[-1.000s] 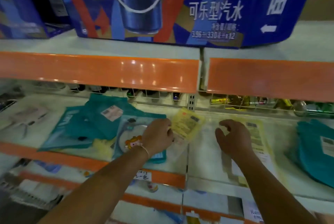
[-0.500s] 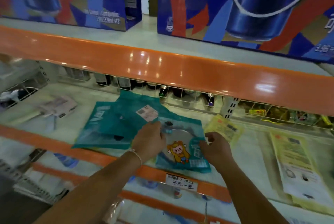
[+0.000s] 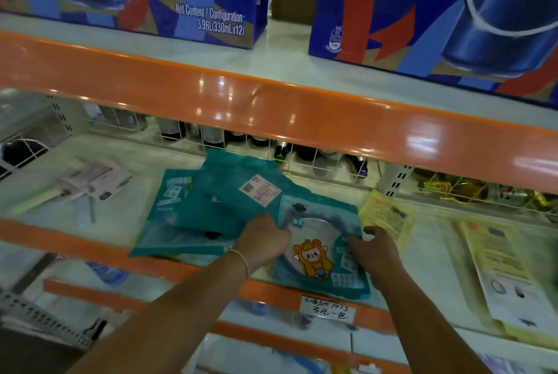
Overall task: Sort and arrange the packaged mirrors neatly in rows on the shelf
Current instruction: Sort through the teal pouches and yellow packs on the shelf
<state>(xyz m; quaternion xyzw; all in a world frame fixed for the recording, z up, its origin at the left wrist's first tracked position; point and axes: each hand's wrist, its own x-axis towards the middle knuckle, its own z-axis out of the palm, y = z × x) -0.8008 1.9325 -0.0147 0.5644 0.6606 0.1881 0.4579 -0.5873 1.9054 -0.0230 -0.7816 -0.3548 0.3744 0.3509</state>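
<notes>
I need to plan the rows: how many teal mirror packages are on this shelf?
3 visible: a cartoon-front package held by both hands, a label-side package behind it, and another package at the left. More may lie hidden underneath.

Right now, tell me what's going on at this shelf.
A person is sorting packaged mirrors on the middle shelf. Both hands are on a teal pack with a cartoon figure: the left hand holds its left edge, the right hand its right edge. The pack lies near the shelf's front edge. To its left, more teal packs lie in a loose, overlapping pile. Yellow packs lie to the right. Nothing is in rows yet.
</notes>
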